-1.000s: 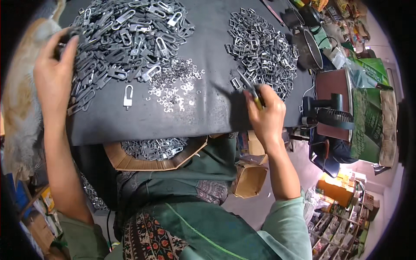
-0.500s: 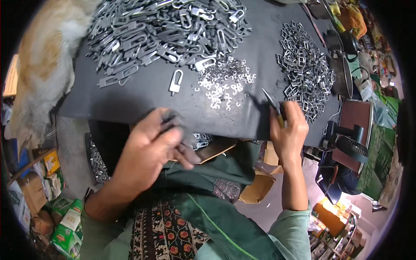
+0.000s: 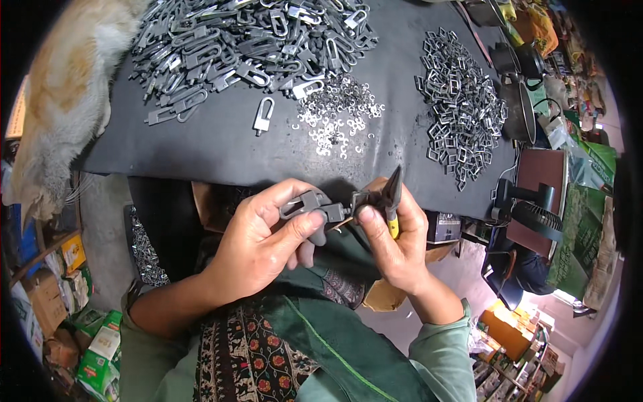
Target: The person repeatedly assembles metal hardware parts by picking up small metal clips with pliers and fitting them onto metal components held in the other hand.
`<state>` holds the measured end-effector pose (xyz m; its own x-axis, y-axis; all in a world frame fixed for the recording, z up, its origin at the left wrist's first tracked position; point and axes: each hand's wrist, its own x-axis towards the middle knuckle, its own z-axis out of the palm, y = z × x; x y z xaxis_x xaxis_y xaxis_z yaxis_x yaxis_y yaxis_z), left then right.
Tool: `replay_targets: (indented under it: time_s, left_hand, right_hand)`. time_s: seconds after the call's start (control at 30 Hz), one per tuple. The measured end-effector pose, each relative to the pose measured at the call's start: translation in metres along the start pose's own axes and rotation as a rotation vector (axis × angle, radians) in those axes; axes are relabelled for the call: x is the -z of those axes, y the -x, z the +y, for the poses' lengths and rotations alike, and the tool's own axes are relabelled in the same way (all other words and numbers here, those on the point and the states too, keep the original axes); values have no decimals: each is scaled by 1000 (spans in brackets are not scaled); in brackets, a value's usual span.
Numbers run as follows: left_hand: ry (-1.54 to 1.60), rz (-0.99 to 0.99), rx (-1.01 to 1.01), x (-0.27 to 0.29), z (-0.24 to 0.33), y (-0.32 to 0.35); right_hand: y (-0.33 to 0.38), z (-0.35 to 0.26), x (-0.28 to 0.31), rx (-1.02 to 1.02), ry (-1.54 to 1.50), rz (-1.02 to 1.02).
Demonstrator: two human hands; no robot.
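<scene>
Your left hand [image 3: 258, 244] is clenched around a grey metal slotted latch piece [image 3: 309, 203], held in the air just off the near edge of the black-topped bench [image 3: 214, 147]. Your right hand [image 3: 395, 241] grasps yellow-handled pliers [image 3: 390, 197] and pinches a small grey square link [image 3: 358, 199] against the piece's end. A heap of similar grey latch pieces [image 3: 248, 40] fills the far left of the bench.

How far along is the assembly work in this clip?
Done: nothing finished can be told apart. In hand: left hand holds a grey clasp, right hand meets it with a small piece and pliers. Left: big heaps of clasps, rings and buckles on the black table.
</scene>
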<state>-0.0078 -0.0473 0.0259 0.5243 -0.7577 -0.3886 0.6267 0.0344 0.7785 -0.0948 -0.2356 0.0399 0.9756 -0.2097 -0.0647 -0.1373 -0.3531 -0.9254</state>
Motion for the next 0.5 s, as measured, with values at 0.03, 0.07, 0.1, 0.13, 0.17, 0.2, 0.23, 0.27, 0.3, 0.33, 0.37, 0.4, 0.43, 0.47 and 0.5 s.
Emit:
replay_targets:
  time_s: [0.03, 0.07, 0.1, 0.13, 0.17, 0.2, 0.23, 0.27, 0.3, 0.33, 0.37, 0.4, 0.43, 0.47, 0.5]
  left_hand:
    - [2, -3, -1, -1, 1, 1]
    - [-19, -3, -13, -2, 1, 1]
    - [-42, 2, -24, -3, 0, 1]
    - [-42, 4, -23, -2, -1, 1]
    - [-69, -38, -30, 0, -2, 1]
    - [-95, -85, -38, 2, -2, 0]
    - [-94, -84, -37, 2, -1, 0]
    - [-104, -115, -10, 3, 0, 0]
    - [-115, -147, 17, 3, 1, 0]
    - [-112, -147, 18, 4, 1, 0]
    - [-35, -116, 54, 4, 0, 0]
    - [44, -92, 89, 4, 0, 0]
    - [49, -100, 89, 2, 0, 0]
    - [31, -105, 52, 0, 0, 0]
    - [11, -97, 16, 0, -1, 1]
  right_hand:
    - [0, -2, 1, 0, 3, 1]
    - [0, -4, 3, 44, 31, -19]
    - [-1, -6, 3, 89, 54, -43]
    - [-1, -7, 4, 88, 52, -45]
    - [-1, -7, 6, 101, 90, -57]
    - [-1, -8, 8, 112, 130, -67]
    - [-2, -8, 11, 111, 130, -68]
    - [-4, -8, 15, 139, 149, -138]
    - [-5, -7, 19, 167, 169, -207]
    - [-5, -7, 21, 132, 187, -244]
    - [-5, -7, 21, 129, 189, -245]
    - [-4, -8, 20, 153, 239, -339]
    - [-3, -9, 19, 174, 290, -434]
    - [0, -4, 16, 218, 261, -383]
    - [0, -6, 18, 216, 259, -387]
